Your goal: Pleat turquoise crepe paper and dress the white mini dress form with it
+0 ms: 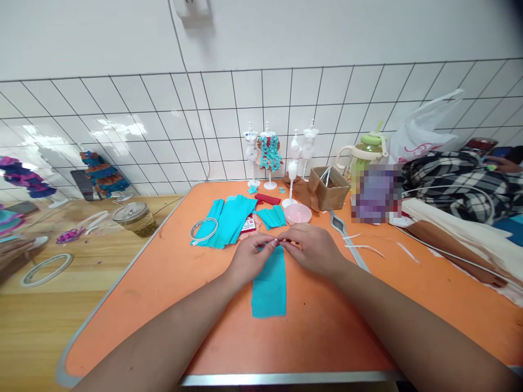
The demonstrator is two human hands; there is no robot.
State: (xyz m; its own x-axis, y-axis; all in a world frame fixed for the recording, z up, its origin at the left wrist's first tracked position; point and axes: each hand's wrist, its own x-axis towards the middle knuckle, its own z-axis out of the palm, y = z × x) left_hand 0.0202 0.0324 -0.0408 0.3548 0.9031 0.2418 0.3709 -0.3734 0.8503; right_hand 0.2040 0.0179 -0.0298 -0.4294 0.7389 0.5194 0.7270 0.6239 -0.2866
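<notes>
A turquoise crepe paper strip point(269, 286) lies lengthwise on the orange table, its near end flat. At its far end my left hand point(255, 255) is closed in a pinch, thumb over the paper's edge. Fingertip to fingertip with it, my right hand point(312, 249) pinches at the same edge from the right. A tiny white bit point(276, 240) shows between the fingertips, too small to name. My fingers hide the strip's far edge. Beyond my left hand lie more turquoise crepe paper pieces point(229, 218) with a tape roll point(204, 231) on them.
A pink bowl point(298, 214), white mini mannequins point(291, 169) and a cardboard box point(329, 188) stand at the back. Scissors point(338, 223) and thin white strips point(368, 248) lie right. A can point(135, 218) and another person's hand point(18, 253) are at left.
</notes>
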